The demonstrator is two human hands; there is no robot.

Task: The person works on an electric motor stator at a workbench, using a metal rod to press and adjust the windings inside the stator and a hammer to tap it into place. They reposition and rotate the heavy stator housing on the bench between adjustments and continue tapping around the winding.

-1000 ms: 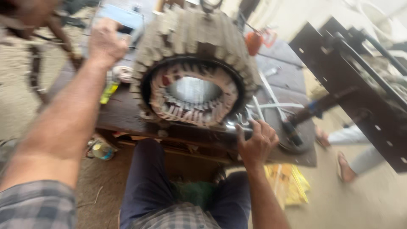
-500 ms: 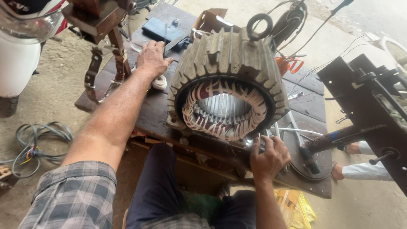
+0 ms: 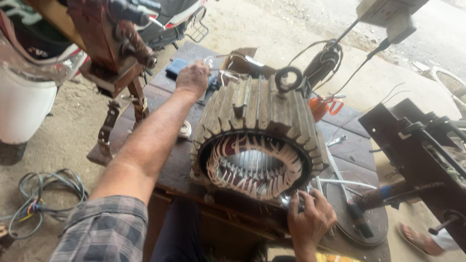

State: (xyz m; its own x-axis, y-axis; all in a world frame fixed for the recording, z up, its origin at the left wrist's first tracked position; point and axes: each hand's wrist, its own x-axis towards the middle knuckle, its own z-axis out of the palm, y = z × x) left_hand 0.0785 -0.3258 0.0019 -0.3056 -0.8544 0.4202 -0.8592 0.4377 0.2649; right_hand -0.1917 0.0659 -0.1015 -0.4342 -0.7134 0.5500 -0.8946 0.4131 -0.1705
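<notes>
A large grey finned motor stator lies on its side on a dark wooden table, its open bore lined with white and red slot papers and windings. My left hand reaches far across the table to the stator's back left, fingers curled beside a blue object; what it grips is hidden. My right hand rests at the stator's front lower right rim, fingers closed on a small shiny metal tool or strip at the winding edge.
A rusty metal stand rises at the table's left. A black metal frame machine stands to the right. Loose cables lie on the sandy ground at left. A round dark disc and another person's sandalled foot are at right.
The view has swung left and down. My left hand has moved from the table's left edge toward the back, next to the blue object. My right hand stays at the stator's front rim.
</notes>
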